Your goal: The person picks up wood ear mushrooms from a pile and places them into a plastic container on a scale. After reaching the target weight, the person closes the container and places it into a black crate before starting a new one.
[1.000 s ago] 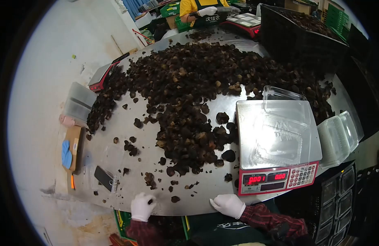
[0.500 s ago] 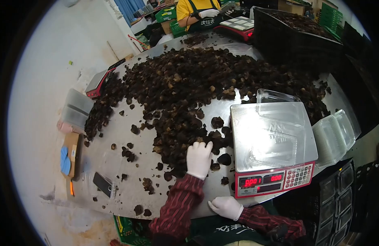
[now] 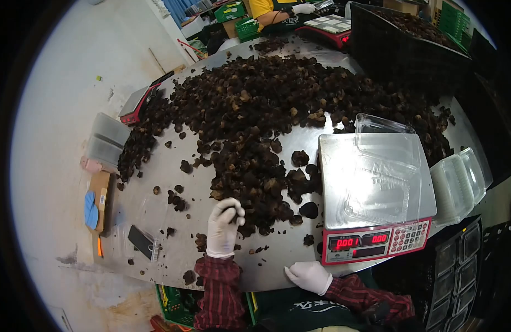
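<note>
A big heap of dark brown, curled, mushroom-like dried pieces (image 3: 250, 149) covers the middle of the metal table. At the heap's near left edge is my left hand (image 3: 223, 228), in a white glove, fingers curled over. Something dark shows between its thumb and fingers, apparently one of the dried pieces. My right hand (image 3: 309, 278), also gloved, rests closed at the table's front edge, below the scale, with nothing visible in it. The digital scale (image 3: 349, 243) reads 0.001, and a clear plastic tray (image 3: 385, 191) lies on its steel plate.
Clear plastic trays (image 3: 457, 185) are stacked right of the scale. At left are a phone (image 3: 140, 242), a cardboard box (image 3: 105, 193) and another scale (image 3: 135, 108). A black crate (image 3: 405, 55) stands back right. Across the table a co-worker (image 3: 272, 14) stands by a red scale.
My left hand has drawn back and to the left, off the pieces at the heap's near edge. My right hand stays at the table edge. The view has shifted slightly.
</note>
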Demonstrator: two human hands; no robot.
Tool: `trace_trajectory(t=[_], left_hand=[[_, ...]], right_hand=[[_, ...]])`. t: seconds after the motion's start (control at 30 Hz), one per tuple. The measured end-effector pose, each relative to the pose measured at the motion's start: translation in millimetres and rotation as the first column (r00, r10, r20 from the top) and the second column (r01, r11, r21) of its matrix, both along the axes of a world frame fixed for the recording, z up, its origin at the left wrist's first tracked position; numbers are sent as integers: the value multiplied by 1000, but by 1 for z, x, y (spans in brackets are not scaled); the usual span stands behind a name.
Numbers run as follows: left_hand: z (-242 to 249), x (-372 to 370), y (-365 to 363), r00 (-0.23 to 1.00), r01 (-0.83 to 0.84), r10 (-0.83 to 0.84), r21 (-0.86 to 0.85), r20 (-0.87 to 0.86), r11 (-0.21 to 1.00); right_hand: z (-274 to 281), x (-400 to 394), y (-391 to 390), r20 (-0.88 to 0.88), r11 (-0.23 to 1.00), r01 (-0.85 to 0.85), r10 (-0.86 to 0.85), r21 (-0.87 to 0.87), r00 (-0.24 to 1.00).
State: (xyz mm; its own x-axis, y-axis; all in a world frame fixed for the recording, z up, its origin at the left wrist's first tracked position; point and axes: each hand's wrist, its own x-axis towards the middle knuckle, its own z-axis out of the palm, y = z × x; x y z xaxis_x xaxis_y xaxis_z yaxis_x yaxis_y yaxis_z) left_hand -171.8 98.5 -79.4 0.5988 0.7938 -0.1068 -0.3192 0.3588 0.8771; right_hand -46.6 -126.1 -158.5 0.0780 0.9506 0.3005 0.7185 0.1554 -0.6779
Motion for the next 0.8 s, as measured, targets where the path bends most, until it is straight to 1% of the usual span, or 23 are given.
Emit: trace_trajectory(t=[0.03,0.07,0.1,0.13,0.17,0.2,0.23,0.3,0.33,0.37,0.43,0.47,0.5,0.57,0.6,0.63,0.7,0.73,0.77,0.8], left_hand=[[-9,-3,4,956,32,23,182,-293,983],[17,19,-14,810,36,159,318,-565,948],[6,31,-18,799,167,342,729,-495,664],[2,38,-23,638,361,504,804,-582,472],[-1,42,-26,461,565,673,777,-578,280],[-10,42,-27,450,562,664,767,-597,308],[-14,40,-29,454,562,663,769,-595,305],[-21,29,-33,556,371,585,806,-591,461],[-22,21,-34,589,338,565,811,-577,477],[-21,14,-37,585,337,567,810,-580,480],[-14,-2,-46,540,426,544,766,-642,481],[-11,-7,-50,476,485,522,707,-707,515],[-6,-9,-53,467,481,530,706,-708,520],[2,-5,-59,474,426,504,689,-722,586],[-1,-1,-58,506,394,540,737,-672,549],[-3,5,-56,506,393,540,737,-673,550],[-7,24,-50,507,411,664,831,-549,374],[-9,37,-47,530,381,712,879,-461,285],[-15,49,-42,491,406,749,878,-444,255],[-23,58,-36,442,486,763,841,-472,239]], right_hand=[[-1,0,0,-2,1000,4,-4,0,1000],[0,0,-1,-3,1000,8,-8,0,1000],[0,0,0,-1,1000,14,-14,-1,1000],[1,0,0,-15,1000,17,-17,7,1000],[2,0,0,-29,1000,20,-20,13,999],[2,0,0,-27,1000,23,-23,13,999],[2,1,0,-29,999,20,-19,30,999],[1,1,-1,-35,999,27,-25,45,999],[2,1,-1,-26,999,26,-25,33,999],[3,1,-1,-16,1000,19,-18,23,1000],[1,0,-1,-22,1000,8,-8,16,1000],[0,0,0,-25,1000,8,-8,12,1000],[-1,0,0,-29,1000,-4,4,14,1000],[-1,0,0,51,1000,-11,10,7,999],[-1,0,0,50,1000,-13,12,6,999],[-1,-1,-1,49,1000,-10,9,13,999],[0,1,0,52,1000,-1,0,23,999],[1,1,0,45,999,1,-3,35,999],[1,1,-1,38,999,2,-4,47,999],[1,1,-1,41,999,5,-7,47,999]])
